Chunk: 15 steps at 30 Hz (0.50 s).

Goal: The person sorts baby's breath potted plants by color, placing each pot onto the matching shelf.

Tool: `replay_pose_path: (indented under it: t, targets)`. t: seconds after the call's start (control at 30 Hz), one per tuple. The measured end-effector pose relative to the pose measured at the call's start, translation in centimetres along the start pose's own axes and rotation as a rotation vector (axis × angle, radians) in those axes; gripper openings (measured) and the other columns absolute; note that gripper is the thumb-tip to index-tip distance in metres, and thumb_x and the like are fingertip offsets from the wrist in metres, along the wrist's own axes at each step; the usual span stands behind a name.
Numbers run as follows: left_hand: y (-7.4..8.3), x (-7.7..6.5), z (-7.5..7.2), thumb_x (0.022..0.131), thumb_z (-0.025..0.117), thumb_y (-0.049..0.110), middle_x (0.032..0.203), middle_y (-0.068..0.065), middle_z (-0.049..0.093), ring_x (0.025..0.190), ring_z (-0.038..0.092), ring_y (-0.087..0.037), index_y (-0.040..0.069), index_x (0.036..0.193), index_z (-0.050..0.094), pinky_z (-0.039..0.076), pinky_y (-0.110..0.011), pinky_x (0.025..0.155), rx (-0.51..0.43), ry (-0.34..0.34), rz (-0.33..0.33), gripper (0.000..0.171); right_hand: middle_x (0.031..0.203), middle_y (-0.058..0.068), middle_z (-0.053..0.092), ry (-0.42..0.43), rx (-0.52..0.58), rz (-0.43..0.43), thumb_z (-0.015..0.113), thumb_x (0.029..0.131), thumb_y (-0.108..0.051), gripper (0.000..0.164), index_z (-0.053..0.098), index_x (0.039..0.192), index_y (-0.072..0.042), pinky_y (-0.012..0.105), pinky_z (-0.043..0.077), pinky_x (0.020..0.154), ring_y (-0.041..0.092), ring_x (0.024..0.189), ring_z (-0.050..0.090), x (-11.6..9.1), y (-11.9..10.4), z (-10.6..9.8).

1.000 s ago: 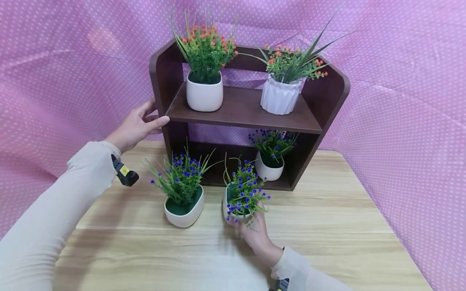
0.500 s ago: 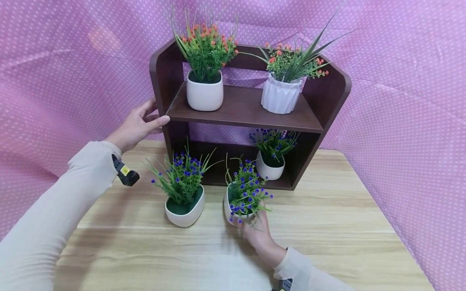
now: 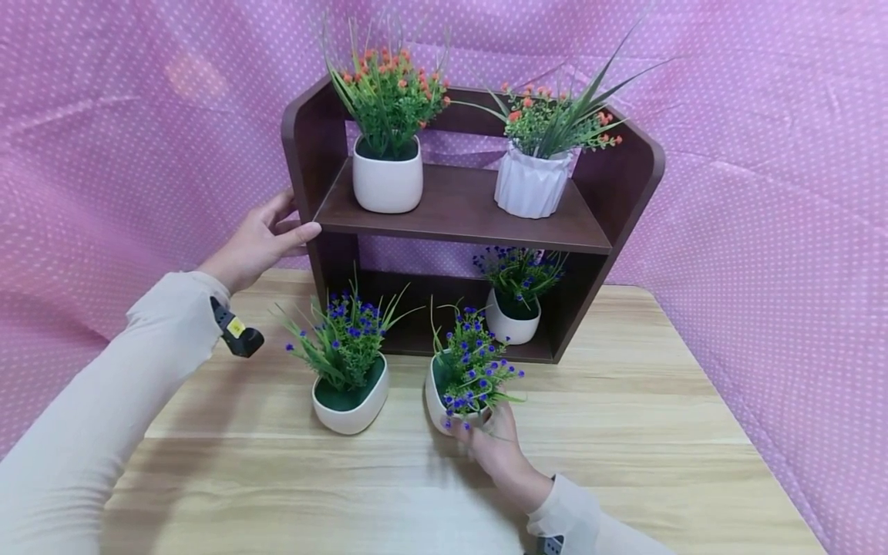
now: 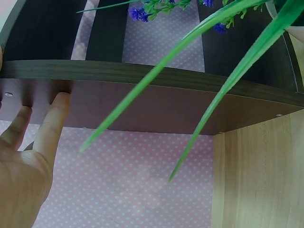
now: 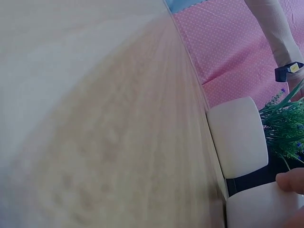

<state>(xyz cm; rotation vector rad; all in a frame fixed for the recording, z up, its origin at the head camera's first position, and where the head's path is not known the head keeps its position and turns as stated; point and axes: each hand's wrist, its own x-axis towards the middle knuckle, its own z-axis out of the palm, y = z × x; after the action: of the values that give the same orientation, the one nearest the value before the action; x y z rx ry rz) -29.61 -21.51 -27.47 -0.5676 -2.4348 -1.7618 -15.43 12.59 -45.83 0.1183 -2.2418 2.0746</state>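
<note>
My right hand (image 3: pixel 496 447) grips a white pot (image 3: pixel 435 393) of blue-flowered artificial plant from its near right side; in the right wrist view the thumb (image 5: pixel 290 181) lies at the rim. Drooping flowers hide part of the fingers. My left hand (image 3: pixel 260 239) rests against the left side of a dark brown two-tier shelf (image 3: pixel 461 204), thumb at its front edge. In the left wrist view its straight fingers (image 4: pixel 52 123) touch the outer panel. Another blue-flowered potted plant (image 3: pixel 351 393) stands on the table to the left of the held one.
Two orange-flowered plants, in a smooth white pot (image 3: pixel 388 183) and a pleated one (image 3: pixel 533 185), stand on the upper tier. A blue-flowered plant in a white pot (image 3: pixel 513 320) sits at the lower tier's right. Pink dotted cloth (image 3: pixel 763 193) hangs behind the wooden table (image 3: pixel 659 432).
My right hand has shifted slightly to the right, and the flowers of the plant it holds have swung a little rightward. The left hand has stayed at the shelf's side.
</note>
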Motion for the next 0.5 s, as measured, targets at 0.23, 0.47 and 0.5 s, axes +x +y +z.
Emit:
replay_pose_path:
  t: [0.23, 0.47, 0.5]
  targets:
    - [-0.36, 0.10, -0.04, 0.095, 0.060, 0.016, 0.154, -0.012, 0.031, 0.124, 0.051, -0.017, 0.020, 0.151, 0.030, 0.055, -0.019, 0.081, -0.048, 0.001, 0.016, 0.064, 0.139, 0.023, 0.045, -0.034, 0.072, -0.091, 0.070, 0.071, 0.010, 0.080, 0.030, 0.139, -0.001, 0.044, 0.035, 0.111, 0.035, 0.128, 0.045, -0.43, 0.12, 0.29]
    - [-0.58, 0.30, -0.17, 0.096, 0.060, 0.018, 0.154, -0.011, 0.032, 0.127, 0.049, -0.021, 0.022, 0.151, 0.029, 0.055, -0.018, 0.082, -0.017, -0.002, 0.016, 0.064, 0.132, 0.021, 0.052, -0.012, 0.120, -0.185, 0.076, 0.069, 0.010, 0.079, 0.034, 0.135, 0.002, 0.024, 0.042, 0.103, 0.007, 0.114, 0.055, 0.03, 0.65, 0.76]
    - [-0.59, 0.36, -0.16, 0.096, 0.060, 0.018, 0.154, -0.011, 0.032, 0.127, 0.049, -0.021, 0.022, 0.151, 0.029, 0.054, -0.018, 0.082, -0.015, -0.001, 0.018, 0.064, 0.131, 0.022, 0.052, -0.005, 0.130, -0.190, 0.075, 0.069, 0.010, 0.079, 0.034, 0.135, 0.001, 0.025, 0.043, 0.102, 0.007, 0.113, 0.055, 0.05, 0.70, 0.77]
